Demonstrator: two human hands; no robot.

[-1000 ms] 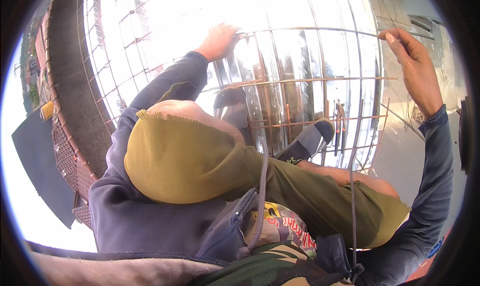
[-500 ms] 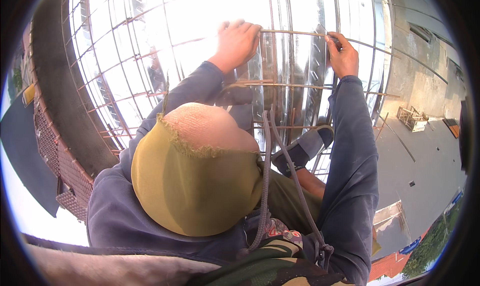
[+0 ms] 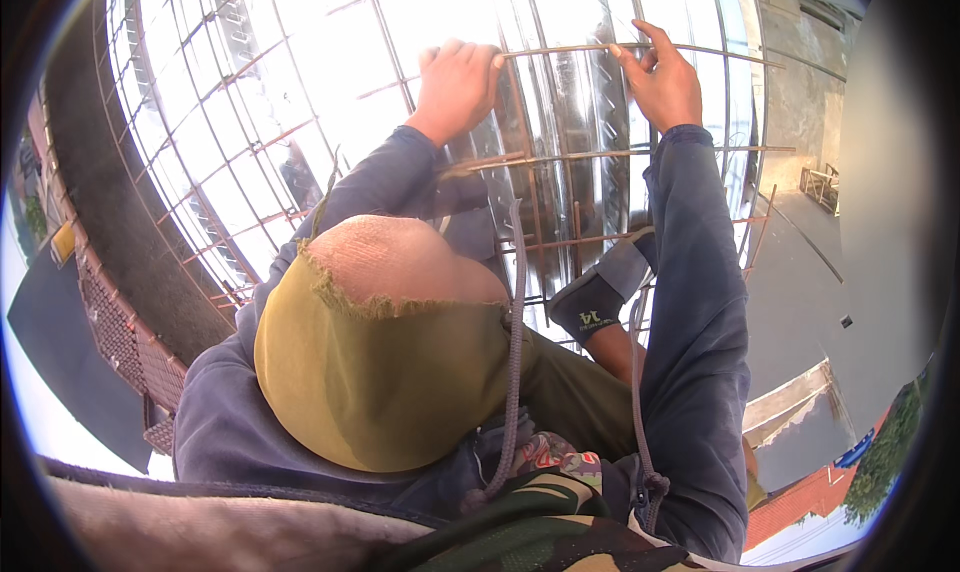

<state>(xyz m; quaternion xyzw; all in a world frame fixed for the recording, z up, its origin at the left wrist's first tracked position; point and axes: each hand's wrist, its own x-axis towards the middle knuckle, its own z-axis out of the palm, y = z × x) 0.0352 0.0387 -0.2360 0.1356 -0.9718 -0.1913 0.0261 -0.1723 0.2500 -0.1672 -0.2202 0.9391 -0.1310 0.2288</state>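
Observation:
A thin steel bar (image 3: 560,50) runs sideways across the mesh in front of me. My left hand (image 3: 455,87) is closed around its left part, knuckles up. Farther right, my right hand (image 3: 668,80) is at the same bar with thumb and index finger spread apart; the thumb tip touches or nearly touches the bar, and the index finger points past it. Nearer to me lies another crosswise bar (image 3: 600,155). Beneath both hands spreads a shiny ribbed metal deck (image 3: 560,102), washed out by glare on the left.
My bent knee (image 3: 390,262) in olive trousers fills the middle, and my sandalled foot (image 3: 600,292) rests on the mesh. A grid of rebar (image 3: 235,77) continues left toward a dark ledge (image 3: 100,152) and tiled roof (image 3: 125,342). Right lies a grey lower surface (image 3: 790,262) with a wooden crate (image 3: 822,187).
My right hand has gone from pinching the bar to spread fingers, shifting slightly left and up. My left hand stays on the bar. The whole view has turned a little.

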